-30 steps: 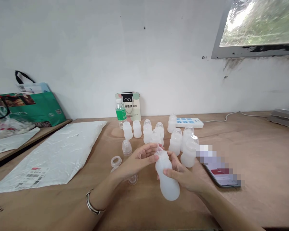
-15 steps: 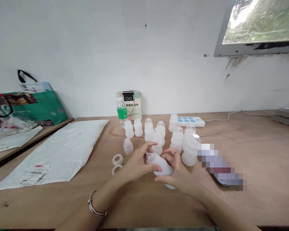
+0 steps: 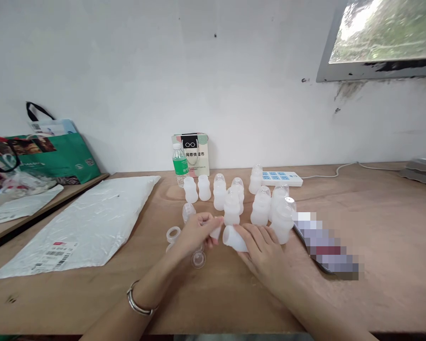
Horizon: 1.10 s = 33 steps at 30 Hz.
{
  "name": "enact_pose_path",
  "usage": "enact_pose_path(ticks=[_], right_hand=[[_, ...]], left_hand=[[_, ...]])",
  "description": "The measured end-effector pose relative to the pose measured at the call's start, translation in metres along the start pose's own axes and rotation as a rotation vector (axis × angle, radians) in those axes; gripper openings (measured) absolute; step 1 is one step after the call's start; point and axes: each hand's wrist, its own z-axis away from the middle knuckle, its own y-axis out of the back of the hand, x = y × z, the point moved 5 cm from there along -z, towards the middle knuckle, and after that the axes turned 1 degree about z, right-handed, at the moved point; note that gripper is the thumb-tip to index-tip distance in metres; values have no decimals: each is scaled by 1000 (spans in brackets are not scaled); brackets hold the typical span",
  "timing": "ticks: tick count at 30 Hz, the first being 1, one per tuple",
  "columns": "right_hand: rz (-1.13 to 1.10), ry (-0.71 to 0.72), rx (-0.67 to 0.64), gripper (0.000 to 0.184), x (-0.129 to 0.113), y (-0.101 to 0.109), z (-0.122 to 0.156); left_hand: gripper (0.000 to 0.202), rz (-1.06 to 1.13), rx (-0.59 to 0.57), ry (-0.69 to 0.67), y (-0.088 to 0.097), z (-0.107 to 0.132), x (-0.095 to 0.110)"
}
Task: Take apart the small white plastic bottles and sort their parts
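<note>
My right hand (image 3: 264,251) wraps a translucent white bottle body (image 3: 234,238) lying on its side, its open mouth facing left. Just left of that mouth, my left hand (image 3: 193,233) pinches a small white nipple piece (image 3: 216,231). A silver bracelet (image 3: 137,303) circles my left wrist. A clear ring (image 3: 173,234) and a small clear cap (image 3: 198,259) lie on the wooden table (image 3: 376,227) beside my left hand. Behind my hands stand several white bottles (image 3: 261,206), some with clear caps.
A green-labelled water bottle (image 3: 180,166) and a small printed paper bag (image 3: 195,152) stand at the wall. A white power strip (image 3: 282,179) lies behind the bottles. A phone (image 3: 326,255) lies to the right, a white plastic mailer (image 3: 88,222) and green bags (image 3: 53,158) to the left.
The bottle went from upright in both hands to lying on its side. The nipple piece has come off it and is now in my left hand.
</note>
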Motion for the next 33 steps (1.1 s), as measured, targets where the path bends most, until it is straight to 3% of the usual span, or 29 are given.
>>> enact_pose_path(ticks=[2, 4, 7, 10, 14, 18, 21, 23, 25, 29, 33], right_hand=[[25, -48, 62, 34, 2, 4, 0], [-123, -213, 19, 29, 10, 2, -1], [-430, -520, -99, 29, 24, -8, 0], [-611, -663, -129, 33, 32, -18, 2], [-693, -684, -109, 38, 37, -28, 4], [-701, -639, -94, 56, 37, -27, 7], [-549, -504, 16, 60, 31, -7, 9], [-486, -366, 169, 51, 20, 14, 10], [-560, -326, 216, 42, 12, 27, 7], [-1010, -541, -85, 40, 1, 13, -8], [-1280, -611, -165, 38, -4, -2, -22]], left_hand=[[45, 90, 50, 24, 8, -3, -2], [41, 120, 75, -11, 16, -5, 1], [34, 91, 48, -75, 19, -5, 6], [44, 41, -13, -140, 15, -5, 9], [47, -11, -86, -218, 9, -4, 9], [52, -62, -65, -253, 10, 0, 10], [56, -44, -8, -310, 12, 3, 11], [47, -13, 24, -451, 11, 7, 14], [43, -7, 34, -645, 7, 14, 18], [43, -92, -37, -916, -5, 27, 25], [42, -150, -111, -907, -6, 31, 30]])
